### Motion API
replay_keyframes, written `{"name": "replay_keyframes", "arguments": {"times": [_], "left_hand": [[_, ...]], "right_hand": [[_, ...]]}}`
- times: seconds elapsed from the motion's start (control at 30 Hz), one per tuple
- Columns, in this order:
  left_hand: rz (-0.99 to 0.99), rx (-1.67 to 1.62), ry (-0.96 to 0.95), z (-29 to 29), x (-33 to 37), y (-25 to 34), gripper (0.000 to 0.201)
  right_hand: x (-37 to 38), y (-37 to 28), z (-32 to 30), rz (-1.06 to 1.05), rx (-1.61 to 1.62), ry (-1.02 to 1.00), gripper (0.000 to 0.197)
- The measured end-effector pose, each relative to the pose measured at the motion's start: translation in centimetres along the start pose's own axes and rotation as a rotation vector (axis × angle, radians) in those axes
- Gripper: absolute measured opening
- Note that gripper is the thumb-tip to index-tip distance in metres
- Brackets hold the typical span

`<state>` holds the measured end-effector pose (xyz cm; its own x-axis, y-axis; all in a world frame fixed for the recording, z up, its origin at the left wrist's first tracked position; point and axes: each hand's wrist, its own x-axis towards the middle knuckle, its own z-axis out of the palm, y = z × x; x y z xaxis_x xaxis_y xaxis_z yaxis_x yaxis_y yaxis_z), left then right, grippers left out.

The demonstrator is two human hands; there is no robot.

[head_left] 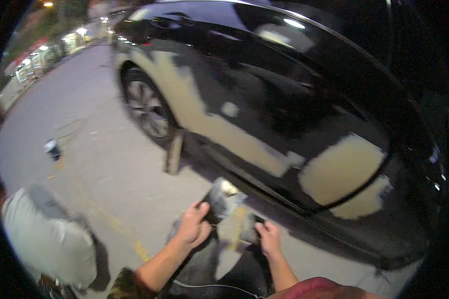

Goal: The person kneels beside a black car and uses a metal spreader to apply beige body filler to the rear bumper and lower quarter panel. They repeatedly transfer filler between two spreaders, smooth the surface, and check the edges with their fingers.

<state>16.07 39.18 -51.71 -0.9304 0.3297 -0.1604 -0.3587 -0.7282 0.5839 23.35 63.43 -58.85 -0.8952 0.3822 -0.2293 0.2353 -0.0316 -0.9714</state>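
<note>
My left hand [193, 225] is closed on a dark flat board [215, 205]. Pale cream putty [228, 188] sits on the board's far end. To its right, my right hand [268, 236] pinches a small dark, flat piece that looks like a putty spreader [251, 230], blurred and partly covered by my fingers. The two flat pieces are apart, both low over the ground near the car's sill. In front of me, the black car [264, 99] carries a long beige filler patch [234, 142] along its lower side and a broad filler patch [341, 172] further right.
An upright block [174, 152] stands beside the car's wheel [147, 104]. On the pavement at left is a small dark container with a white top [51, 148]. A person in a pale top [50, 239] is close at my left. Lit shopfronts [35, 62] line the far left.
</note>
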Motion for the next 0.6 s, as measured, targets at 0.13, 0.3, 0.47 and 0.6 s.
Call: {"name": "replay_keyframes", "arguments": {"times": [0.13, 0.3, 0.47, 0.6], "left_hand": [[0.035, -0.050, 0.006, -0.1, 0.5, -0.6, 0.048], [0.107, -0.036, 0.080, -1.0, 0.4, -2.7, 0.037], [0.120, -0.128, -0.001, -3.1, -1.3, -4.3, 0.043], [0.131, -0.190, 0.022, -4.2, -1.6, -4.9, 0.043]], "right_hand": [[2.8, 0.3, 0.8, -0.050, -0.321, -0.066, 0.027], [3.6, 1.2, 0.5, -0.102, -0.140, -0.099, 0.024], [2.8, 2.8, -0.6, -0.058, 0.077, -0.018, 0.018], [1.7, 2.9, -1.4, -0.054, 0.150, -0.076, 0.019]]}}
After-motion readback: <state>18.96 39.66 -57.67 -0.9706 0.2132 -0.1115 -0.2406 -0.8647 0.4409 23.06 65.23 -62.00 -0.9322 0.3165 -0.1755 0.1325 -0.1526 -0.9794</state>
